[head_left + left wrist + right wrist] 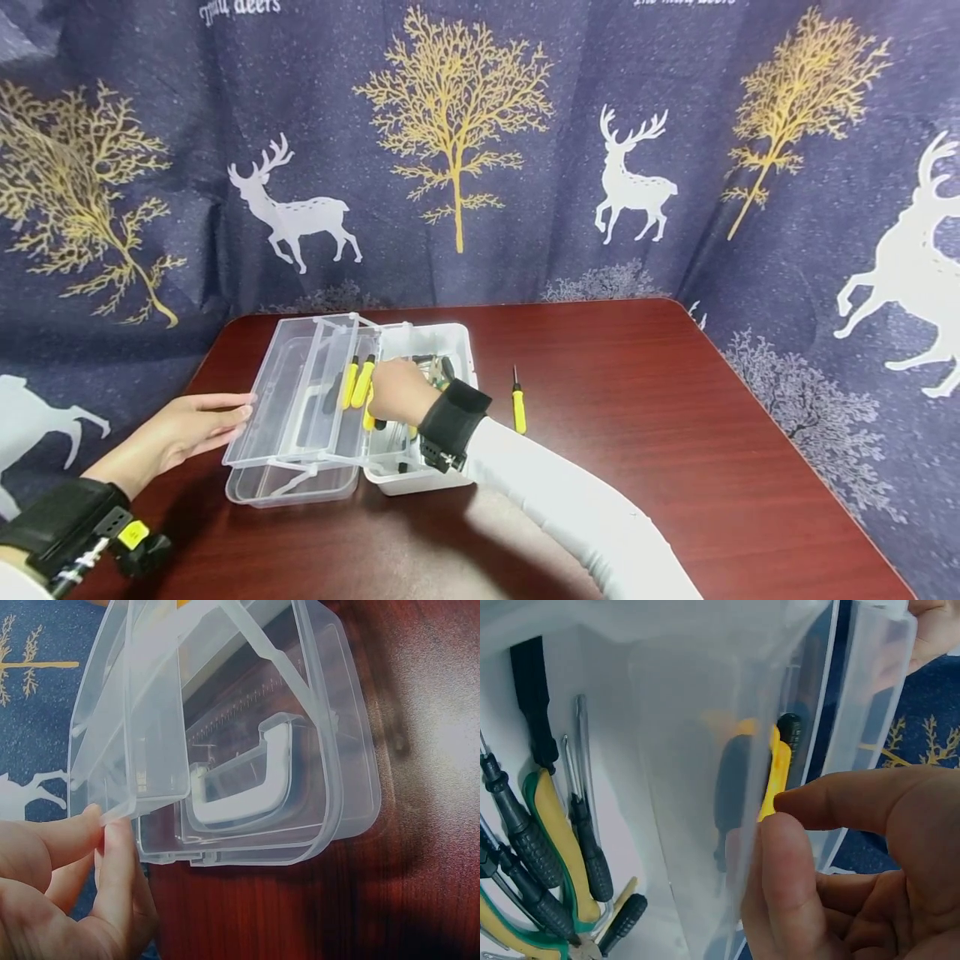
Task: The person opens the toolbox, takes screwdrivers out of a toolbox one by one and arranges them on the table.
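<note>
A toolbox stands unfolded, its clear lid and trays (262,417) on the left beside its white base (457,337). My left hand (197,427) pinches the clear plastic edge between thumb and fingers, seen close in the left wrist view. Over the inner tray, my right hand (401,392) pinches a yellow screwdriver handle (775,784) at its end, right by the tray wall. Two more yellow-handled screwdrivers (363,382) lie just left of that hand. Pliers with yellow-green grips (559,847) and several black-handled screwdrivers (521,832) lie in the base, partly hidden by my right hand in the head view.
A loose yellow screwdriver (518,408) lies on the red-brown table (600,392), right of the toolbox. The lid has a white carrying handle (255,791). Behind the table hangs a dark blue curtain (510,225) with deer and trees.
</note>
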Tool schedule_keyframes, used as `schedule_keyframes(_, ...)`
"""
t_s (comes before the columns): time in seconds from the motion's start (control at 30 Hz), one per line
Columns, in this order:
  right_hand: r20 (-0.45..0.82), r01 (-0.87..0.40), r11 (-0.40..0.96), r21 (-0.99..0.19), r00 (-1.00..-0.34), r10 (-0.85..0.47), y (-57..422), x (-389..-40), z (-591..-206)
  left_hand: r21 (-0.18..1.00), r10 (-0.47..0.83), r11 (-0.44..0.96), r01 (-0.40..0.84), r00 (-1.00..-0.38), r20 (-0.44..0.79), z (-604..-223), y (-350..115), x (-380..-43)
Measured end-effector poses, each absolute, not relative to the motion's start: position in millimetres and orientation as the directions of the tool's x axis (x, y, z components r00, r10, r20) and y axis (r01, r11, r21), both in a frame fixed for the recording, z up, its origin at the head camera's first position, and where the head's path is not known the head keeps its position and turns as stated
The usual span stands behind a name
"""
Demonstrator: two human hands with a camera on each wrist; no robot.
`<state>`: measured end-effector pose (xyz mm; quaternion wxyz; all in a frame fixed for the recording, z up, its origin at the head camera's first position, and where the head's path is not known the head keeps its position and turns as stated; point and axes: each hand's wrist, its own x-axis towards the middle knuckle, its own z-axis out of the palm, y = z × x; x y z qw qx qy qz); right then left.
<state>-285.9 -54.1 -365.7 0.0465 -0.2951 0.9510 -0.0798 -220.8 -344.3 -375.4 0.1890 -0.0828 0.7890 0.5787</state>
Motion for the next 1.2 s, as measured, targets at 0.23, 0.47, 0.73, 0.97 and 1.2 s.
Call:
schedule_keyframes(0.23,-0.067,-0.504,0.851,-0.148,-0.853,-0.518,-57.9,-290.2,-371.4,0.892,0.1,0.289,-0.346,-0.916,-0.388,-376.5,-342.6,-218.9)
schedule_keyframes(0.47,-0.054,-0.506,0.853,-0.131,-0.855,-0.515,-60.5,-289.4,-371.7,0.889,0.093,0.296,-0.351,-0.915,-0.392,-377.4,-343.9,-219.0)
schedule_keyframes(0.73,-0.007,-0.498,0.866,-0.046,-0.867,-0.499,-67.5,-285.7,-377.4,0.893,0.1,0.284,-0.35,-0.915,-0.391,-381.4,-344.5,-220.0)
schedule_keyframes(0.97,0.024,-0.497,0.867,-0.046,-0.868,-0.496,-70.4,-286.2,-379.8,0.882,0.097,0.315,-0.352,-0.912,-0.399,-380.7,-347.8,-221.0)
schedule_keyframes(1.2,0.022,-0.491,0.868,-0.068,-0.871,-0.491,-71.1,-287.7,-381.1,0.878,0.097,0.327,-0.35,-0.912,-0.399,-379.6,-347.7,-220.9)
